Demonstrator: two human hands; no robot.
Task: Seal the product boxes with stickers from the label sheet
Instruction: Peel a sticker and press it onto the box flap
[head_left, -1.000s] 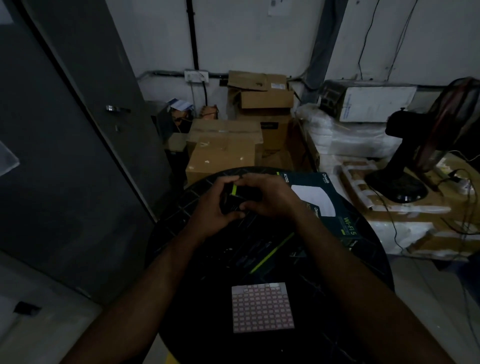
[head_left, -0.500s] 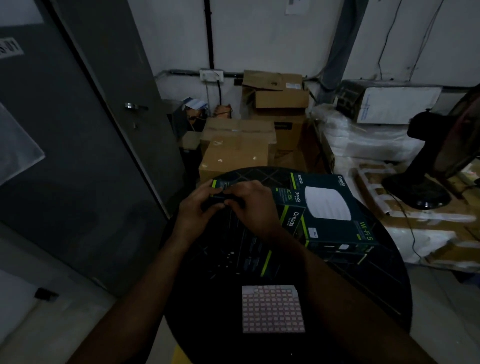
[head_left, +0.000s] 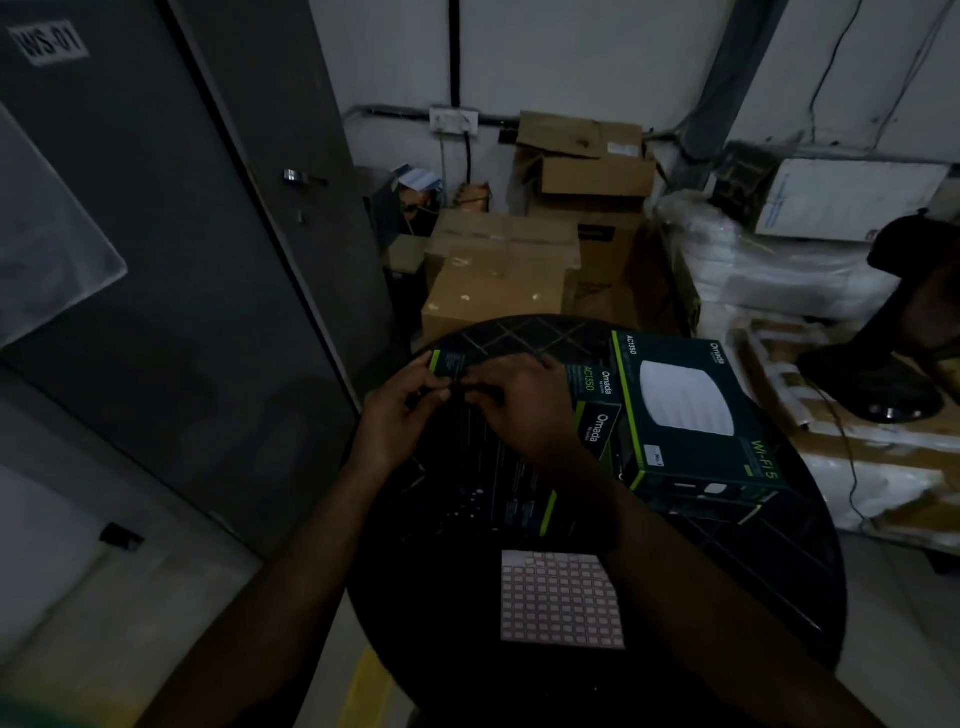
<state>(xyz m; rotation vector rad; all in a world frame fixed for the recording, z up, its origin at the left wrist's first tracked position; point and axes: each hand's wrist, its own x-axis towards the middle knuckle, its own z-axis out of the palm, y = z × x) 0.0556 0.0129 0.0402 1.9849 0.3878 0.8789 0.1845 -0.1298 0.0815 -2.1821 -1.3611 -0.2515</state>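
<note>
Both hands, left hand (head_left: 400, 410) and right hand (head_left: 524, 405), pinch closed on the far edge of a dark product box (head_left: 498, 467) lying on the worktop (head_left: 779, 571) at mid-frame. It looks like light, stiff card, best held by its edges. A neighbouring box (head_left: 691, 410) reads "Omada", "AC1350", "Wi-Fi 5". The label sheet (head_left: 561, 600) lies lower centre.

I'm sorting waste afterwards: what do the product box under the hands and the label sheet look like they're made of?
Product box: printed cardboard by the look, dark with green edge stripes and crisp folded corners; too dim to judge the sheen.
Label sheet: probably thin paper, lying flat on the table, with a grid of small pale stickers.
</note>
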